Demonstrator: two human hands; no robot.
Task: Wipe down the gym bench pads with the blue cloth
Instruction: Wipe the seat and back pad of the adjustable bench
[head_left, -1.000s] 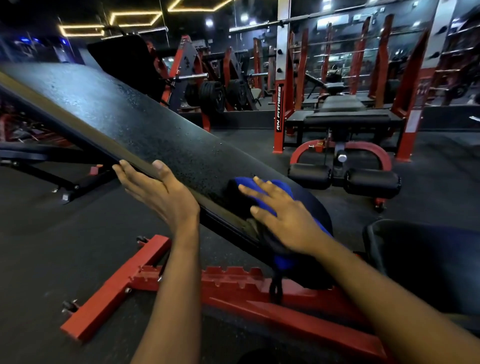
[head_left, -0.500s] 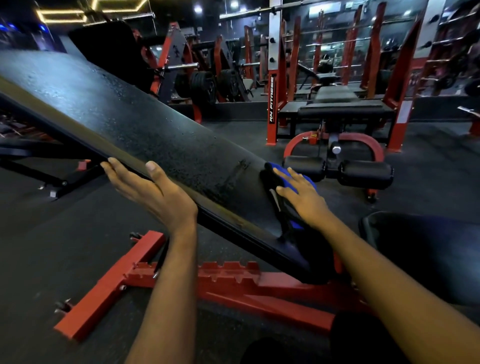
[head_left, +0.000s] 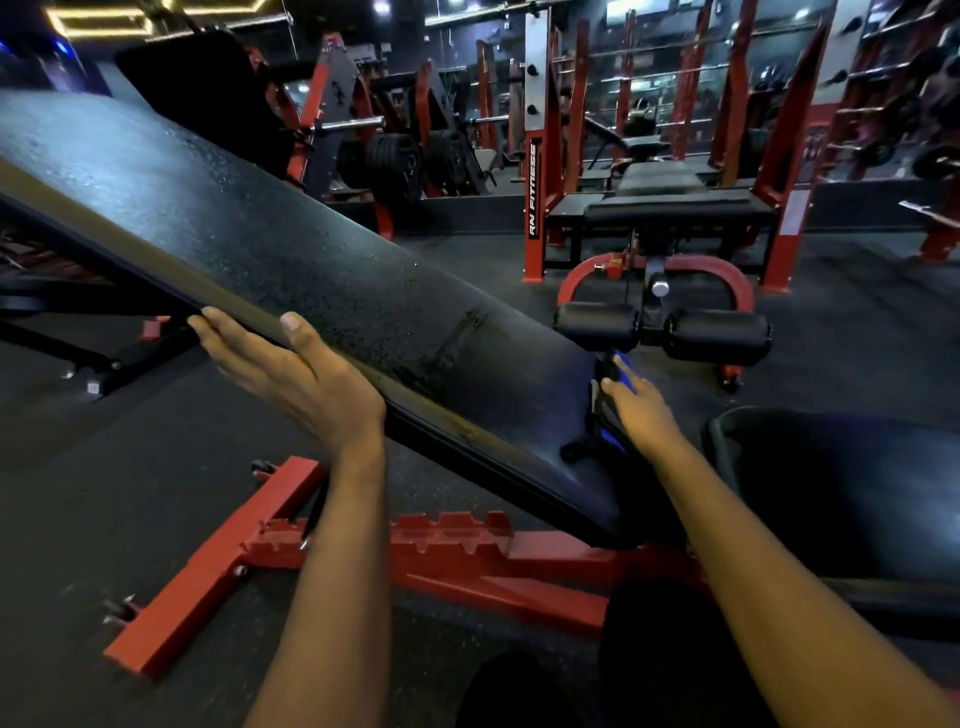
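Observation:
A long black inclined bench pad (head_left: 291, 260) runs from upper left down to the centre, speckled with droplets. My left hand (head_left: 291, 374) rests flat against its near edge, fingers straight and thumb on top of the pad. My right hand (head_left: 641, 410) presses the blue cloth (head_left: 626, 371) against the far right side of the pad's lower end, fingers extended. Only a small strip of the cloth shows past my fingers. The black seat pad (head_left: 831, 478) lies at the right.
The bench's red steel frame (head_left: 291, 540) with a notched rail lies on the dark rubber floor below. Another bench with black leg rollers (head_left: 660, 327) stands straight ahead. Red racks and weight plates (head_left: 395, 166) fill the back.
My right hand has slid the cloth rightward across the pad's lower end and over its far side, so less cloth shows. My left hand stays on the near edge.

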